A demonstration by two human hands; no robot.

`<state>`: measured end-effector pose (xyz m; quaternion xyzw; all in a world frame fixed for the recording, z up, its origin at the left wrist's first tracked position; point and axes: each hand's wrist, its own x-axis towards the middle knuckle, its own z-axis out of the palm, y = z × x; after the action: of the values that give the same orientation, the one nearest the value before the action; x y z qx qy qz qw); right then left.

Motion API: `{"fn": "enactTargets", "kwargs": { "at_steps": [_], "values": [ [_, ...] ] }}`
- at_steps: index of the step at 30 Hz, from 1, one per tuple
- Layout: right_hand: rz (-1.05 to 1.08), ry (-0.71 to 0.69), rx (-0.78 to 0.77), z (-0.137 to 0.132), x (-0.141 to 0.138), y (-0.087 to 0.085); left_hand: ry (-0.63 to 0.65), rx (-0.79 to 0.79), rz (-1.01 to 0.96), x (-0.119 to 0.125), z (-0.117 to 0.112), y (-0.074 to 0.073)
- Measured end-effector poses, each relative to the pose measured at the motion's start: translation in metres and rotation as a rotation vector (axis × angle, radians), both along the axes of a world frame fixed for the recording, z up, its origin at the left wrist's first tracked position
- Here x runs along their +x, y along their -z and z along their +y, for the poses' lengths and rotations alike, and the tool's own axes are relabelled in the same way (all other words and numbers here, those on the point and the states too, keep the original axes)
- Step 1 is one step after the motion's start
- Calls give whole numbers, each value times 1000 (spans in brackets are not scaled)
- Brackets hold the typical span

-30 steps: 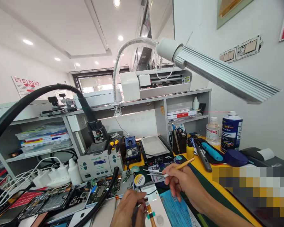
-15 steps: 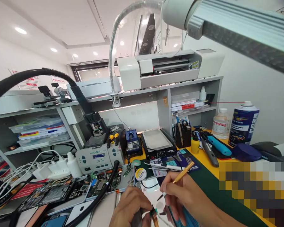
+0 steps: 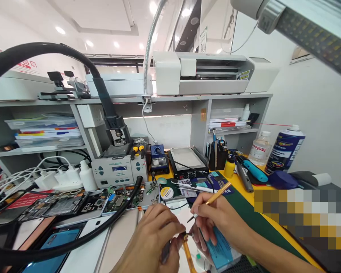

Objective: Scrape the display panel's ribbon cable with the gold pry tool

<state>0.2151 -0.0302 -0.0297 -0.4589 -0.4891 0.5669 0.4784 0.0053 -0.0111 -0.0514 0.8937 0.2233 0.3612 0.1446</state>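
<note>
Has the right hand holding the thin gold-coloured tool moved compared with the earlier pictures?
Yes. The right hand with the thin gold-coloured tool came nearer the person, away from the grey heating plate, toward the left hand.

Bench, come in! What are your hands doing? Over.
Left hand pinches orange flex cable. Right hand holds gold-handled tool, tip near cable. Black hose alongside.

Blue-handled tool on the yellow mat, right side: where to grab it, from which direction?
Grip the blue tool mid-handle, coming from above. It lies flat on the mat, angled, with a grey pen-like tool close on its left, so pinch across the width; its right side looks freer.
</note>
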Motion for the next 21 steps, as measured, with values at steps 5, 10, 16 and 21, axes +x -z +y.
{"fn": "enactTargets", "kwargs": {
  "at_steps": [5,10,16,21],
  "values": [
    [9,7,20,4,3,10,18,4,2,1,-1,0],
    [-8,-14,31,5,5,13,12,-20,14,-1,-4,-3],
    [-10,-94,-21,-1,2,2,27,-51,40,-4,-2,3],
    [-40,-136,-46,-3,1,1,40,-94,87,-6,11,12]
  ]
}}
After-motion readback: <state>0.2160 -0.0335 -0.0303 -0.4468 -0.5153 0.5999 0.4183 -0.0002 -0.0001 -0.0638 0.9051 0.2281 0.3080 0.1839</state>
